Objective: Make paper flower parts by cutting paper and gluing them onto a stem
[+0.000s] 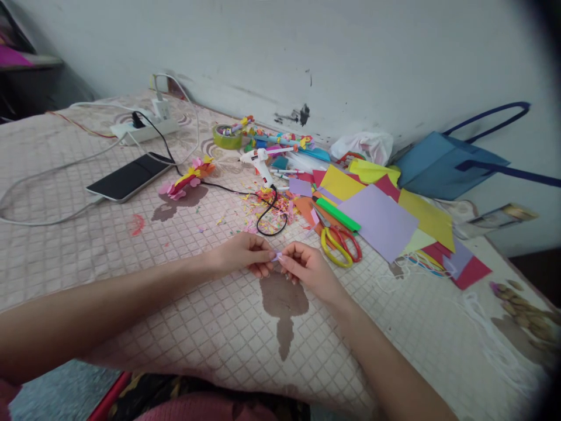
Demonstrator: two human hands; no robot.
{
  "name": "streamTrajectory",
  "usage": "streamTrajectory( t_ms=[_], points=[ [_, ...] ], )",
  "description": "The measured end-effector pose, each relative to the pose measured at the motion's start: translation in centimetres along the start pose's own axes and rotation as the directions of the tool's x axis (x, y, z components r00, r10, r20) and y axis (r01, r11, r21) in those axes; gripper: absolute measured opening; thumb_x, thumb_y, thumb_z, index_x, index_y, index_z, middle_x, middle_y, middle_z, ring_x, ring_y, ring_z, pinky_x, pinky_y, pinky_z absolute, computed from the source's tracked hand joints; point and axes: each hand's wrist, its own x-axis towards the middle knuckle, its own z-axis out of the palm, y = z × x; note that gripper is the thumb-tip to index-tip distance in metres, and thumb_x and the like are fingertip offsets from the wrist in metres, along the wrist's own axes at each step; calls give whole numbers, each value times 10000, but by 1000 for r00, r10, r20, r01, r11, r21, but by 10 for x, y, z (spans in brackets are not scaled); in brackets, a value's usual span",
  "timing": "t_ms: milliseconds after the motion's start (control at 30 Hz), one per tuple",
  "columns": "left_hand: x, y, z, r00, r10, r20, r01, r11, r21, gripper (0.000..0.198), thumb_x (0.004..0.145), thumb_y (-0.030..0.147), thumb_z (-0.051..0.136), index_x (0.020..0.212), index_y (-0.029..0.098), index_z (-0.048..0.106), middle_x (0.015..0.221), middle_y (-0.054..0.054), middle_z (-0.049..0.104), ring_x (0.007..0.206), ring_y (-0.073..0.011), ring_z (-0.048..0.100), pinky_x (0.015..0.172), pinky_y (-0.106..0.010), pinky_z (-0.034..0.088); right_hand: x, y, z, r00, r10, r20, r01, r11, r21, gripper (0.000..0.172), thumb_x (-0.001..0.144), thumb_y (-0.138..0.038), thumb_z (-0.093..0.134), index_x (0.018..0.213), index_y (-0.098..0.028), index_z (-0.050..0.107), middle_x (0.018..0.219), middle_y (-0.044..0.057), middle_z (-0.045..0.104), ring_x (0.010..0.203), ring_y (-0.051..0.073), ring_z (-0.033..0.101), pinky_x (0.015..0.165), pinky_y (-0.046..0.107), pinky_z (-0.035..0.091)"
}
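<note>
Between the fingertips of both hands is a small piece of purple paper, mostly covered by the fingers. My left hand pinches its left side and my right hand pinches the right side, just above the quilted cloth. Yellow- and red-handled scissors lie to the right of my right hand. Beyond the hands are a heap of coloured paper scraps and a white glue gun with a black cord. A paper flower piece in pink, red and yellow rests to the far left of them.
Coloured paper sheets, a green cutter and white string spread to the right. Farther back are a tape roll and a blue bag. A phone and a power strip with cables occupy the left.
</note>
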Motion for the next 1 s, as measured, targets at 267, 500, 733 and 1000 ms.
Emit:
streamTrajectory(
  t_ms=[267, 500, 733, 1000],
  points=[
    [0, -1, 1, 1000, 8, 17, -8, 1000, 16, 231, 726, 347, 672, 765, 129, 607, 657, 10, 646, 568, -84, 606, 560, -204, 476, 1, 3, 2, 1000, 15, -19, -15, 1000, -5, 274, 825, -443, 546, 741, -183, 529, 592, -37, 534, 455, 66, 452, 414, 187, 368],
    [1, -1, 2, 1000, 30, -3, -30, 998, 50, 227, 708, 342, 681, 743, 132, 603, 608, 19, 633, 554, -90, 613, 543, -202, 485, 0, 2, 2, 1000, -3, -14, 3, 999, -32, 273, 823, -448, 543, 743, -187, 530, 600, -34, 532, 466, 72, 458, 421, 190, 378],
    [-1, -1, 6, 993, 116, -28, -113, 989, 100, 228, 731, 354, 648, 752, 138, 579, 636, 6, 628, 550, -96, 599, 541, -216, 485, 0, 3, 4, 997, -64, -41, 62, 996, -60, 243, 846, -427, 514, 771, -196, 523, 635, -28, 522, 500, 83, 461, 441, 199, 389],
    [-11, 0, 10, 875, 467, -127, -262, 678, 687, 124, 813, 232, 536, 754, 142, 598, 646, -9, 604, 568, -98, 537, 529, -204, 405, 0, 5, 4, 976, -197, -96, 174, 962, -210, 83, 830, -292, 558, 817, -211, 546, 715, -11, 548, 592, 117, 508, 527, 232, 414]
  ],
)
